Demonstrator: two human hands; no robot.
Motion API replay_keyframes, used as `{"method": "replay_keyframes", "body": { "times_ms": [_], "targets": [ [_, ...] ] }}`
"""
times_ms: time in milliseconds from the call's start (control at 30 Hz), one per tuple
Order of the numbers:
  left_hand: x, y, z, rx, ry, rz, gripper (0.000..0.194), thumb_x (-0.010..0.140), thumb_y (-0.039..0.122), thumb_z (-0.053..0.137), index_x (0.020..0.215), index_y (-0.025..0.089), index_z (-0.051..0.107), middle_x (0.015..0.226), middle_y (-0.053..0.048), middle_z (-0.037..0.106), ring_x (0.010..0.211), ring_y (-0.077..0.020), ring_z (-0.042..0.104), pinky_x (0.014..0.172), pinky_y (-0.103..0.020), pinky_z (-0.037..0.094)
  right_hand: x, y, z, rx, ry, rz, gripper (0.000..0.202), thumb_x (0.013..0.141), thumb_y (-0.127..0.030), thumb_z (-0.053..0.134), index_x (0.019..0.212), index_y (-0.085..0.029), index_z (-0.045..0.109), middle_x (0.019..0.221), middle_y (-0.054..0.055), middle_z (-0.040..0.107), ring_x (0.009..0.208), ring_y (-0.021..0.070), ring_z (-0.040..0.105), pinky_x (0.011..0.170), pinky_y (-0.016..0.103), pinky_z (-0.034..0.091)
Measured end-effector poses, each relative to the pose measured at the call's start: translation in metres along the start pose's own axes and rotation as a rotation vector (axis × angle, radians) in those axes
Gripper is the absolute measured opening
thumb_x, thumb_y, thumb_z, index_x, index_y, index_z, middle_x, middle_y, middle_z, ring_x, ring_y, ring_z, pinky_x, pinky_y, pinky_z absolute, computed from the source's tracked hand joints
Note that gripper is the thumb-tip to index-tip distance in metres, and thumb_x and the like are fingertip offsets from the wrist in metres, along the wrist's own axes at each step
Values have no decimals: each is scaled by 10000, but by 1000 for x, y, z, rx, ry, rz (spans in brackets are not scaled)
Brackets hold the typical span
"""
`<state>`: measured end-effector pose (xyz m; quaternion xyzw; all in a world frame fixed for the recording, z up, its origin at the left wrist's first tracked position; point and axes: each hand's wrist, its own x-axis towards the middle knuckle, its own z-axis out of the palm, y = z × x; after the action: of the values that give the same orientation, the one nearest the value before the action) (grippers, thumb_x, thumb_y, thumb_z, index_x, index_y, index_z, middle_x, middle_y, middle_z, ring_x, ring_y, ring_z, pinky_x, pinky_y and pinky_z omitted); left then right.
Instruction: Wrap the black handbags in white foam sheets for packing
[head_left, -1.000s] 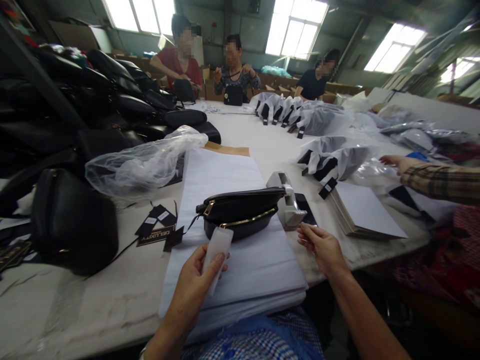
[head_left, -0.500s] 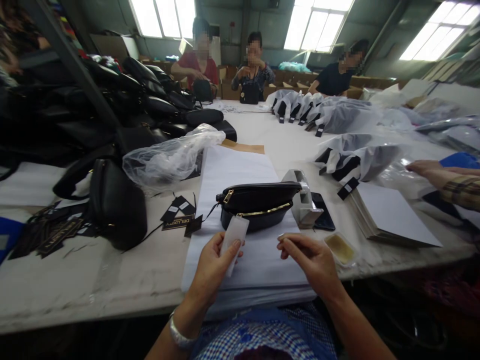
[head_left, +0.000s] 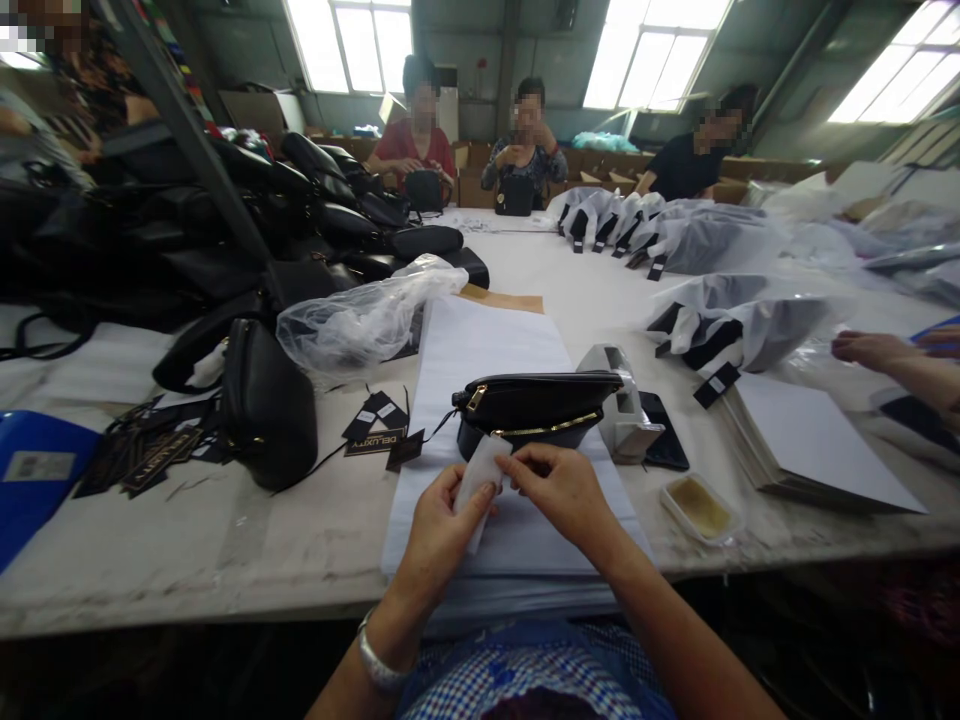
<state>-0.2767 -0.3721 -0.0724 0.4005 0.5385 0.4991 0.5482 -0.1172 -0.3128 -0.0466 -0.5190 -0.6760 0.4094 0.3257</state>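
Observation:
My left hand [head_left: 439,520] is closed around a small wad of thin white paper strips [head_left: 484,462], thumb on top. At the strips' upper right edge, my right hand [head_left: 562,490] pinches with thumb and fingertips. Just beyond both hands lies a black handbag [head_left: 544,392] with gold zippers, one running across its front pocket. A black hang tag [head_left: 405,452] dangles from its left end on a cord. Beneath the bag is a stack of white paper sheets [head_left: 487,340].
Right of the bag stand a tape dispenser [head_left: 634,438], a phone [head_left: 664,432] and a shallow dish [head_left: 701,505]. Boards [head_left: 832,440] are piled farther right, near a co-worker's hands [head_left: 877,350]. Another black bag [head_left: 270,410] and loose tags [head_left: 142,455] lie left. People sit across the table.
My right hand has moved left from beside the bag to the paper strips and now pinches their edge. The left hand keeps its hold. The whole view has shifted slightly.

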Motion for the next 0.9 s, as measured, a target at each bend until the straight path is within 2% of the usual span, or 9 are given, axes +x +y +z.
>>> {"method": "replay_keyframes", "body": {
  "times_ms": [133,267,400,533,600,767,900],
  "targets": [
    [1,2,-3,-6,-11,-15,386,804,485,702,996,153,668,906,-65,705,774,-198,644,688,-261,482,-2,1,-13,81,-179,-27,234,901,-367,612,822,-189,741,782,16,734,761,173,668,711,255,501],
    [2,2,-4,-19,-39,-33,374,804,479,704,997,161,670,939,-65,713,776,-188,639,696,-261,482,-3,4,-16,79,-197,-64,226,913,-354,590,860,-200,748,904,30,749,889,197,675,820,292,508],
    [0,1,-4,-36,-50,-42,391,808,483,698,1022,157,674,967,-76,714,787,-190,641,694,-265,488,-4,3,-11,174,-183,36,238,879,-390,619,895,-186,740,807,27,731,743,173,673,683,263,542],
    [-1,5,-5,-42,-65,-77,394,813,477,698,1035,152,676,970,-75,707,759,-172,623,658,-249,468,-5,2,-8,229,-169,120,252,852,-406,649,846,-171,742,717,16,704,568,119,611,566,221,510],
    [-2,7,-5,-65,-81,-89,383,819,463,698,1036,149,674,971,-71,703,745,-159,611,651,-240,460,-6,5,-7,269,-165,131,264,847,-416,662,837,-165,745,704,18,699,547,108,591,551,215,493],
    [-3,9,-5,-133,-118,-131,376,823,435,706,1058,144,671,980,-66,692,732,-136,599,622,-217,449,-6,15,-2,433,-161,195,332,796,-467,722,886,-149,749,818,52,730,534,94,576,535,222,488],
    [-3,8,-6,-169,-144,-152,375,832,428,704,1060,133,663,965,-62,675,712,-115,587,597,-197,438,-6,22,0,450,-119,237,356,761,-475,756,852,-132,743,741,45,710,505,92,544,501,225,454]
  ]
}}
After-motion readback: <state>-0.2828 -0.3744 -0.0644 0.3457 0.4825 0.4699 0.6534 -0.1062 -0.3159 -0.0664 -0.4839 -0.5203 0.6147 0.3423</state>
